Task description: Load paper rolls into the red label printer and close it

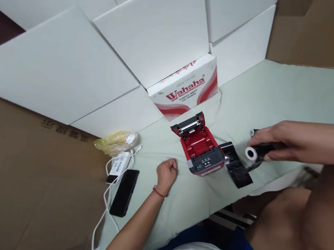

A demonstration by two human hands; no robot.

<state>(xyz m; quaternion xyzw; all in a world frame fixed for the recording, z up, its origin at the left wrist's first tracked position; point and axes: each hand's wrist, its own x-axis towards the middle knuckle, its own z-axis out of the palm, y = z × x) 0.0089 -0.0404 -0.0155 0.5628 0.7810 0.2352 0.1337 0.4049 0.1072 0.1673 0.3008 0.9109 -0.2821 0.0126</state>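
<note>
My left hand (166,176), a red cord round its wrist, rests on the pale green cloth in a closed fist; nothing shows in it. To its right is a small red and black label printer (202,146) with its lid raised and its red inner bay exposed. My right hand (276,139) is wrapped round a roll of black ribbon (262,151) with a white core. A second, smaller roll end (252,132) peeks out under the fingers. Shiny black film (237,171) trails from the roll and lies beside the printer.
Behind the printer stands a white and red Wahaha carton (187,88), backed by stacked white boxes (155,29). On the left are a black phone (124,193), a white cable (103,207), a small white box (119,164) and a yellowish plastic bag (115,142). Brown cardboard (317,34) rises at the back right.
</note>
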